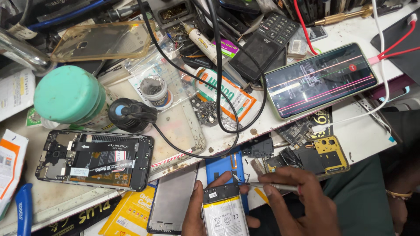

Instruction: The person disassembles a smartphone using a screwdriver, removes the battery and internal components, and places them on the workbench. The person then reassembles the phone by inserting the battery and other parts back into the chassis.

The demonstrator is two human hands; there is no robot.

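My left hand holds an opened phone with a white battery showing, at the bottom centre of the head view. My right hand grips a thin metal tool like a pen; its tip touches the phone's upper right edge. A blue phone part lies just behind the held phone. A grey back cover rests to the left of my left hand.
Another opened phone lies at the left. A lit phone with red lines on its screen charges at the right. A green-capped bottle, black cables, a keypad phone and a yellow camera frame crowd the bench.
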